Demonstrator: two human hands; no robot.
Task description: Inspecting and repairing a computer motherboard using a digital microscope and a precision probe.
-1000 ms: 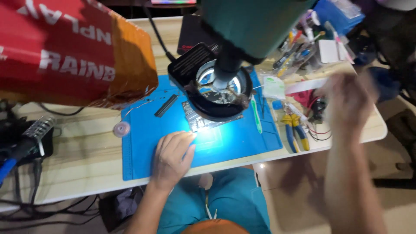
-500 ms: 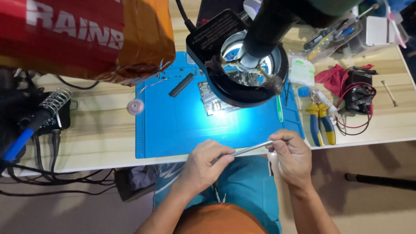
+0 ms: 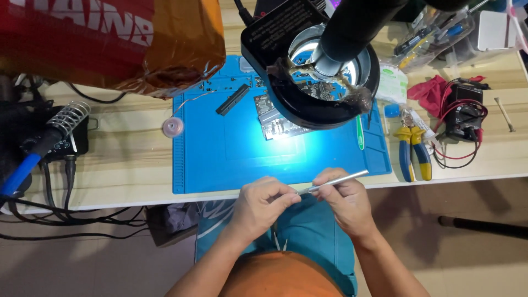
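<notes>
One wooden worktop [image 3: 126, 165] carries one blue repair mat [image 3: 231, 159], the reference point. One ring-lit microscope [image 3: 330, 60] stands over the mat's far right. At the mat's near edge, left hand [image 3: 261, 206] and right hand [image 3: 344, 201] each pinch closed on one slim metal tool [image 3: 333, 182]. Judged step: preparing its tip; next needs steady fingers.

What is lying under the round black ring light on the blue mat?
Under the ring light a circuit board lies on the blue mat, lit from above. Only its near-left part shows; the rest is covered by the lamp housing.
</notes>
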